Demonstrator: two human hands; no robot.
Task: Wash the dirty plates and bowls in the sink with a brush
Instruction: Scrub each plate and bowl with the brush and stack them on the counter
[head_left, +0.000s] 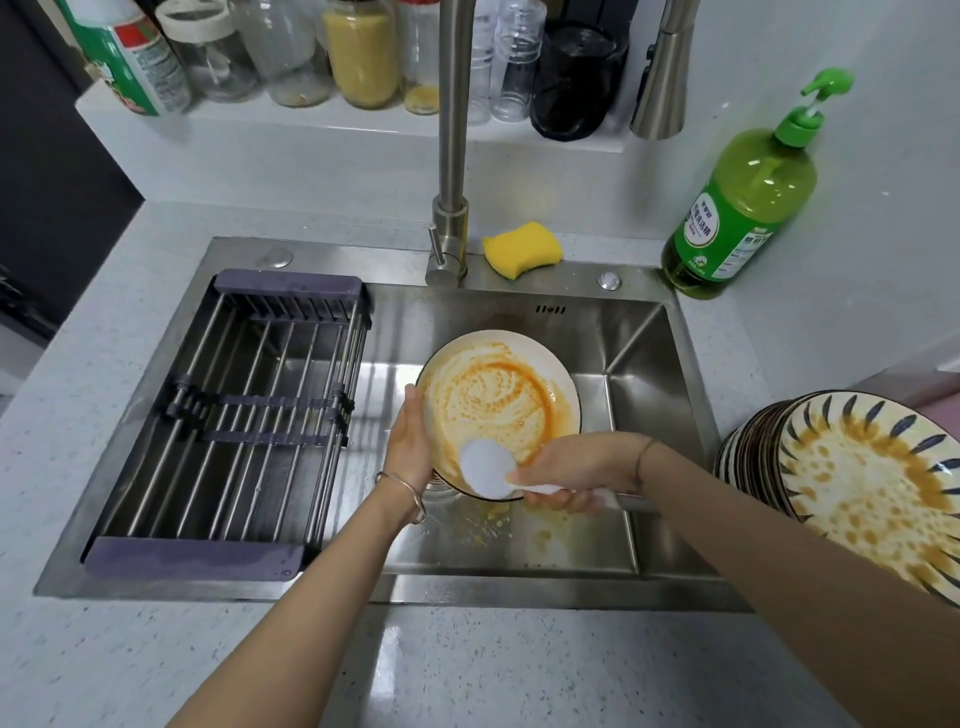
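One white plate (498, 400), smeared with orange sauce in swirls across its face, stands tilted inside the sink (649, 364) at the frame's centre; the left hand (410, 447) grips its left rim. The right hand (566, 475) is curled round the handle of one brush (488, 467), whose round white head lies against the plate's lower face. At the right edge one stack of patterned plates (857, 478), the top one orange-stained and the number not countable, sits on the table (467, 675); also noted are one yellow sponge (522, 249), one green soap bottle (737, 208) and one drying rack (249, 415).
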